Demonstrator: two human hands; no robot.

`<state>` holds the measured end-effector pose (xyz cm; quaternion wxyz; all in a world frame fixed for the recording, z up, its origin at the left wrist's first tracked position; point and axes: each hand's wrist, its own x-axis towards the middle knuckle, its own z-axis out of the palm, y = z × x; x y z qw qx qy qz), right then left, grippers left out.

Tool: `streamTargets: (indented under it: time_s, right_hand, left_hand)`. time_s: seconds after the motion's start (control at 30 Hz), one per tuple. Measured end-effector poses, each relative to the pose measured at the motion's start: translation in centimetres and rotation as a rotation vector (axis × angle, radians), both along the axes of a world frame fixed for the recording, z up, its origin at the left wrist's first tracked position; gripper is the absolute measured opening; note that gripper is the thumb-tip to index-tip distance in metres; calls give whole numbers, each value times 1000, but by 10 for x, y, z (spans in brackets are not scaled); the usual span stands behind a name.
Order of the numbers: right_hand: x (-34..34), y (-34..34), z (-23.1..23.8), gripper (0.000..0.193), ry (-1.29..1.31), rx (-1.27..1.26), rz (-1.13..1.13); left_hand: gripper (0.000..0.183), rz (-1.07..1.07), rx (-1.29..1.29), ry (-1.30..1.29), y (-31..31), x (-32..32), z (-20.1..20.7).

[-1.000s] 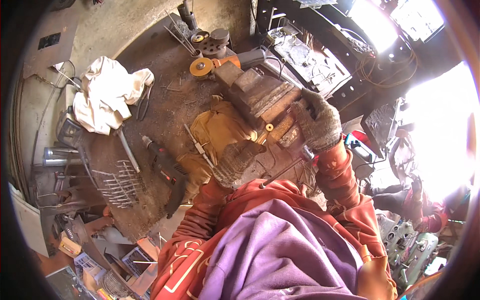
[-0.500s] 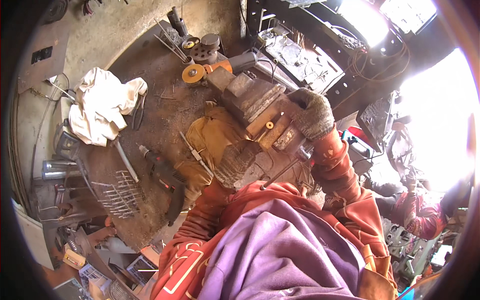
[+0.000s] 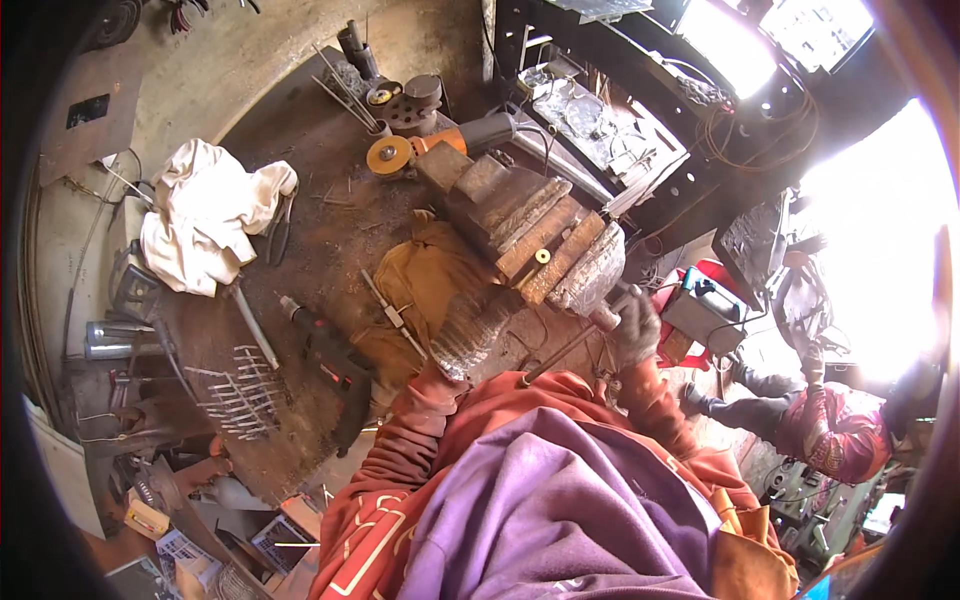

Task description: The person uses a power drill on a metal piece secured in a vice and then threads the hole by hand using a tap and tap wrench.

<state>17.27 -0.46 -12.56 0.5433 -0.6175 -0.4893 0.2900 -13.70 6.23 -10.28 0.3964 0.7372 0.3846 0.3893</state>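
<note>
Right, I count two gloved hands, apart from each other, and one bench vise between and ahead of them. My left hand [image 3: 470,330] is at the near left side of the vise [image 3: 540,225]; I cannot tell whether its fingers are closed on anything. My right hand [image 3: 636,330] is beside the screw end, near the top of the one handle bar [image 3: 560,352]; it is blurred, and I cannot tell if it grips. One small yellow ring [image 3: 542,256] sits at the gap between the vise's rusty jaws.

On the workbench [image 3: 325,215] I count one caliper [image 3: 393,312], one black drill [image 3: 338,360], one angle grinder [image 3: 470,133] and two cloths, a brown cloth [image 3: 430,255] by my left hand and a white cloth [image 3: 205,225] farther left. One grid of metal rods [image 3: 240,390] lies past the drill. The vise body stands between my hands and the grinder, and my left glove hides part of the brown cloth. One co-worker [image 3: 835,430] is off to the right.
</note>
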Motion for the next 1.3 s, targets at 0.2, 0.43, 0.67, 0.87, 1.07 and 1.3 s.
streamTargets:
  time_s: [0.2,0.43,0.67,0.87,1.07,1.3]
  right_hand:
    - [-47,-42,-7,29,359,-128,198]
    - [-76,-62,4,47,212,-527,645]
    - [-75,-39,103,59,241,48,541]
    - [31,67,128,44,-132,214,-175]
    - [-26,-26,-118,62,779,-400,278]
    - [-92,-61,-33,97,1018,-490,-22]
  left_hand:
    - [36,-25,-109,185,-5,-10,9]
    - [33,-93,106,-64,5,-9,19]
    - [19,-62,-239,-255,7,6,11]
    - [15,-79,-647,-475,10,-2,7]
    - [26,-75,-415,-279,6,-4,-26]
    - [31,-80,-400,-253,8,-9,7]
